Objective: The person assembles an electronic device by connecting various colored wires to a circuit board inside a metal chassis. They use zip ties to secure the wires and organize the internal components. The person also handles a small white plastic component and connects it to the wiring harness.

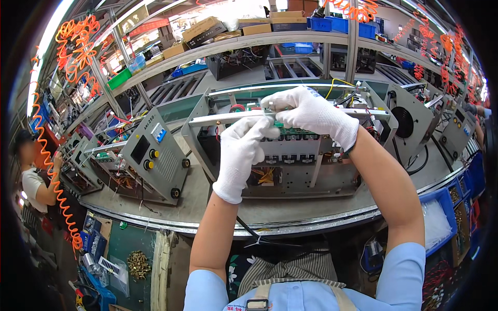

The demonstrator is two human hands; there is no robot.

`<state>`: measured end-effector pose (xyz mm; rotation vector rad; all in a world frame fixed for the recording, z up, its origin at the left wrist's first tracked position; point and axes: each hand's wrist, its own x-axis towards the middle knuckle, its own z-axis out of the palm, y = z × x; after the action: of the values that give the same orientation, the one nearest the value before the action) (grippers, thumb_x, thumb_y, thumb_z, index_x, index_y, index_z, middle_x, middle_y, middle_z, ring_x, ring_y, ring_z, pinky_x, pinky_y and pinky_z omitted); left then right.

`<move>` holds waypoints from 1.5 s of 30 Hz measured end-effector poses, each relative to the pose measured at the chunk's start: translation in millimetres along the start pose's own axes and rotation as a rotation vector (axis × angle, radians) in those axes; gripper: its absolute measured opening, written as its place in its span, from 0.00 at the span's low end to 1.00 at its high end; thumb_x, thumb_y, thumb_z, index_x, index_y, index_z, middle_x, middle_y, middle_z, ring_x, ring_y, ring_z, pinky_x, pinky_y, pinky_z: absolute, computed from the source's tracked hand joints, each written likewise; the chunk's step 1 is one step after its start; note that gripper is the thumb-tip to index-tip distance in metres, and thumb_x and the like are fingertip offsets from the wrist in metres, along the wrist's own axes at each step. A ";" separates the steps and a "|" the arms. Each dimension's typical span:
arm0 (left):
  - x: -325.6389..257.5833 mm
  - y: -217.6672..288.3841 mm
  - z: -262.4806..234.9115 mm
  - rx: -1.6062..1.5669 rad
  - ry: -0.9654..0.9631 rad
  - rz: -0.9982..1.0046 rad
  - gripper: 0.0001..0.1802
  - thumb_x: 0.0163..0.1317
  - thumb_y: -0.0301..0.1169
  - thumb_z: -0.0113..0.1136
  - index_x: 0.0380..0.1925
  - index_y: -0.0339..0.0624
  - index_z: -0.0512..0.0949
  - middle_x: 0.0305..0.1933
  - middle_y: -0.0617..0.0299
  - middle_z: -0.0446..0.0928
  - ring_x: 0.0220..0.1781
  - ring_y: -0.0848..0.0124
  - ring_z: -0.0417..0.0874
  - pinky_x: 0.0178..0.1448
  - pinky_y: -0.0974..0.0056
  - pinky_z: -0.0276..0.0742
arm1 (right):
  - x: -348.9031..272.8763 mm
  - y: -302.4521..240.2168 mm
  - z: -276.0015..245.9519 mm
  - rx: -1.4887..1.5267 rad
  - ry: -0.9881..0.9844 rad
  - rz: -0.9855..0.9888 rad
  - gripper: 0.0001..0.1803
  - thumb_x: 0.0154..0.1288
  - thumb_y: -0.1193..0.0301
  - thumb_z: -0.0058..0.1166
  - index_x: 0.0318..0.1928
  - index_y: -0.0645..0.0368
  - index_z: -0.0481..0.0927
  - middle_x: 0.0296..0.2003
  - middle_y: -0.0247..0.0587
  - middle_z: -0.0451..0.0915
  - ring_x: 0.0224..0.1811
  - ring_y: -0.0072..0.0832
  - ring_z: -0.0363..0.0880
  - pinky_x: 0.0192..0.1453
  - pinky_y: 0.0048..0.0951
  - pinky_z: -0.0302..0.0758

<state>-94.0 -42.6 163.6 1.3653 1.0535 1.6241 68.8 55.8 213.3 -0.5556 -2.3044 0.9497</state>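
An open grey metal machine chassis (290, 186) stands on the bench in front of me, its circuit board (303, 135) and black components showing inside. Over its near top rail (207, 120) my two white-gloved hands meet. My left hand (241, 147) has its fingers bent and pressed together at the rail. From the right, my right hand (314, 111) reaches across with thumb and forefinger pinched just above the left fingertips. A small white piece shows between the fingertips, too small to name. Red wires (237, 108) lie inside the chassis beside the fingers.
Similar grey machines stand left (155, 160) and right (410, 119). A shelf (228, 45) with boxes spans the back. Orange coiled hoses (78, 46) hang at both sides. Lower left are brass fittings (138, 265); lower right, a blue bin (438, 223). Another person (39, 181) is far left.
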 end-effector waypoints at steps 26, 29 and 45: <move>34.9 -0.2 7.8 0.724 0.214 0.488 0.11 0.59 0.35 0.66 0.33 0.37 0.83 0.30 0.56 0.81 0.39 0.65 0.82 0.45 0.64 0.75 | 0.3 10.3 0.0 -0.334 0.072 -0.100 0.14 0.60 0.73 0.59 0.48 0.57 0.85 0.28 0.38 0.84 0.29 0.17 0.73 0.39 0.25 0.73; 22.0 2.8 17.8 0.218 0.141 0.257 0.08 0.65 0.29 0.62 0.40 0.36 0.81 0.30 0.65 0.79 0.24 0.83 0.71 0.29 0.76 0.66 | 2.4 9.7 1.2 -0.349 0.067 -0.090 0.16 0.61 0.70 0.61 0.50 0.56 0.85 0.30 0.37 0.86 0.30 0.19 0.75 0.40 0.25 0.74; -61.2 -160.0 62.7 1.176 -0.652 0.007 0.27 0.59 0.41 0.60 0.56 0.42 0.70 0.53 0.44 0.74 0.52 0.48 0.80 0.52 0.50 0.77 | 1.7 -5.0 2.5 -0.241 -0.011 -0.074 0.31 0.59 0.77 0.47 0.66 0.63 0.70 0.46 0.45 0.84 0.33 0.19 0.73 0.41 0.22 0.75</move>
<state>-17.0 -31.0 -1.3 2.3755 1.6087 0.3271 65.1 52.3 216.2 -0.5590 -2.4480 0.6458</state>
